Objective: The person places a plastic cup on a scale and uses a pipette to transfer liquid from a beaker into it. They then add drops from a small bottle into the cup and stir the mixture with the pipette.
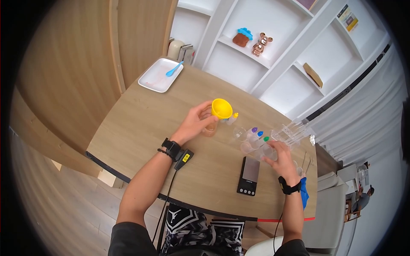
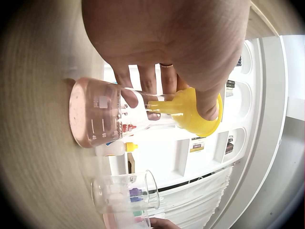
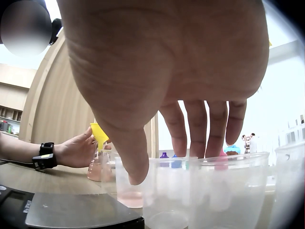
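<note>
My left hand (image 1: 197, 123) holds a yellow funnel (image 2: 193, 114), its thumb against the cone and its fingers behind. The funnel's stem sits in the neck of an upright glass conical flask (image 2: 93, 114) with pale pink liquid inside. Over a group of clear plastic cups, my right hand (image 1: 282, 160) hangs with fingers pointing down and thumb apart. In the right wrist view, its thumb overlaps a cup (image 3: 129, 198) with a little pink liquid, and the fingertips are right at the rims of two clear cups (image 3: 167, 212).
A black digital scale (image 1: 250, 173) lies left of the right hand. Small bottles with purple, blue and green caps (image 1: 266, 139) stand among the cups, near a clear rack (image 1: 294, 132). A white tray (image 1: 147, 85) with a blue spoon (image 1: 173, 70) sits at the far left.
</note>
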The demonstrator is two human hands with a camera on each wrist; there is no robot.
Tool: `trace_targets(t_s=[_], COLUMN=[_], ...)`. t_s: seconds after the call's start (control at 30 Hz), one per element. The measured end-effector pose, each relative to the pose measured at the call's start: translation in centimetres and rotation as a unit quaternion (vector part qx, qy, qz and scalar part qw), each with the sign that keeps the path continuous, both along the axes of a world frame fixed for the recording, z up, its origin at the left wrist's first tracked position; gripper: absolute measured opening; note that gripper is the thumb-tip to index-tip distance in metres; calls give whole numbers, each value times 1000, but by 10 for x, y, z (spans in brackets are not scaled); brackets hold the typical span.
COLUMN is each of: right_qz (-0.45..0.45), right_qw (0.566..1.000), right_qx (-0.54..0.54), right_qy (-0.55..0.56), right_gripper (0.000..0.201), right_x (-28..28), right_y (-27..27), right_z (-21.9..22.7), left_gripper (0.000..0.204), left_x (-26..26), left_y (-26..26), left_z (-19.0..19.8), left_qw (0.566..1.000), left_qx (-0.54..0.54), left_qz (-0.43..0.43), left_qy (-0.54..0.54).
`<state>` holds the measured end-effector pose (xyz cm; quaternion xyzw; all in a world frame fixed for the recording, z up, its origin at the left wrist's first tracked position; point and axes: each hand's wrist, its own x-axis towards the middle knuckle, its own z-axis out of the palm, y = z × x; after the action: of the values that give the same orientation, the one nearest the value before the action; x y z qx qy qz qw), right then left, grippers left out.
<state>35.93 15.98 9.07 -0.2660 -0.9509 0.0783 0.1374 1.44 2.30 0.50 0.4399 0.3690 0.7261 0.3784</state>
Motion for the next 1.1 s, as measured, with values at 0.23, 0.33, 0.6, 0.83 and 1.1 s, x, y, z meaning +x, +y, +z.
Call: trace_targets(t_s=[0.23, 0.33, 0.6, 0.83, 1.1], right_qz=[15, 12, 18, 40, 73], right_qw=[999, 999, 994, 997, 880], right_qx=[28, 32, 105, 22, -336], right_qy=[8, 18, -4, 69, 327], right_gripper=[54, 55, 59, 51, 53], right_x=[-13, -27, -48, -44, -61], right_y=[-3, -11, -15, -4, 6], right_z=[15, 11, -9, -7, 32], left_gripper=[64, 64, 63, 62, 62], left_x=[0, 0, 0, -2, 0], left_y=[3, 1, 1, -1, 4], left_z=[-3, -1, 0, 1, -4], left_qw=[1000, 1000, 1000, 1000, 1000], left_qx=[2, 1, -5, -5, 10], left_qz=[5, 5, 1, -18, 5], left_qy=[3, 3, -1, 16, 2])
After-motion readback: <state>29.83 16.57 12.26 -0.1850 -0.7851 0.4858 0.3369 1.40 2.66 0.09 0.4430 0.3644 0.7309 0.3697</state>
